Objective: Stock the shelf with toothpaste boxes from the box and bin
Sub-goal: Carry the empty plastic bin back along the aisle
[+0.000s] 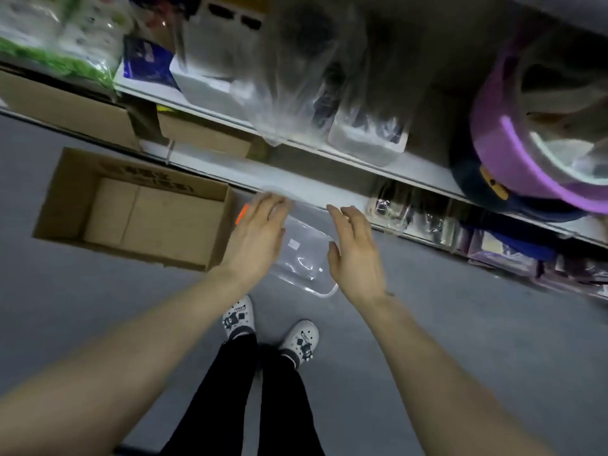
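Head view, looking down at a grey floor [460, 340] before a shelf [316, 189]. A clear bin [306, 261] lies on the floor against the shelf's lowest edge, between the two hands; a small white label shows through its wall. The left hand [260, 235] reaches over the bin's left side, fingers straight and together, holding nothing. The right hand [355, 255] is at the bin's right side, fingers loosely spread, also holding nothing. Whether either hand touches the bin cannot be told. A cardboard box [131, 209] stands open just left of the left hand, its bare bottom showing. An orange item [241, 214], too blurred to identify, lies between box and hand. White clogs [238, 315] appear below the bin.
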Demonstrator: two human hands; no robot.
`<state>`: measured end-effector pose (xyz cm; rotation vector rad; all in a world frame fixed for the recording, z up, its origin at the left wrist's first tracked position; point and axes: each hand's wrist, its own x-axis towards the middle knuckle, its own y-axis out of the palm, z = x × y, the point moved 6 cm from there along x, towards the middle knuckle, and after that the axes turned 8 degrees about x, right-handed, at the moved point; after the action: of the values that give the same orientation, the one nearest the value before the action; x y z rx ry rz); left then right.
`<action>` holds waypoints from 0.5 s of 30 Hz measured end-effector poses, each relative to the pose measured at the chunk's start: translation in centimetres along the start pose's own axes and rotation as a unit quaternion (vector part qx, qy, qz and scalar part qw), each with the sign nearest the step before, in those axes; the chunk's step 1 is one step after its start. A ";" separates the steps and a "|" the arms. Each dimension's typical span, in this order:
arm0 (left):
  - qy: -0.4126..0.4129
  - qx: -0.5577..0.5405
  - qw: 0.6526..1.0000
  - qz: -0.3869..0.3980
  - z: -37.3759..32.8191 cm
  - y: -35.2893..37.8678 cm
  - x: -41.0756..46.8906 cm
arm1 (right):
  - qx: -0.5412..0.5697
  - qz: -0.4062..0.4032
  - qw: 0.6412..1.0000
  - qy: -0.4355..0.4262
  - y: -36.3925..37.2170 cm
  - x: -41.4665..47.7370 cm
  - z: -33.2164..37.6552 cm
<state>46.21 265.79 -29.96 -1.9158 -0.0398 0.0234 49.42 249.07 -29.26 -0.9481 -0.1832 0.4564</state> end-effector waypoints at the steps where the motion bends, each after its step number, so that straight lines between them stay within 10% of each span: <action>1: -0.021 -0.010 1.000 0.017 0.7 2.4 -0.8 | 0.008 0.013 1.000 0.011 1.7 -0.1 -1.7; 15: -0.345 -0.052 0.897 0.270 11.6 31.8 -10.2 | -0.010 0.120 0.987 0.110 21.1 2.2 -22.1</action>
<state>36.07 265.53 -63.79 -1.8799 0.0155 1.0945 52.80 244.21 -59.32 -1.0373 0.1294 0.5674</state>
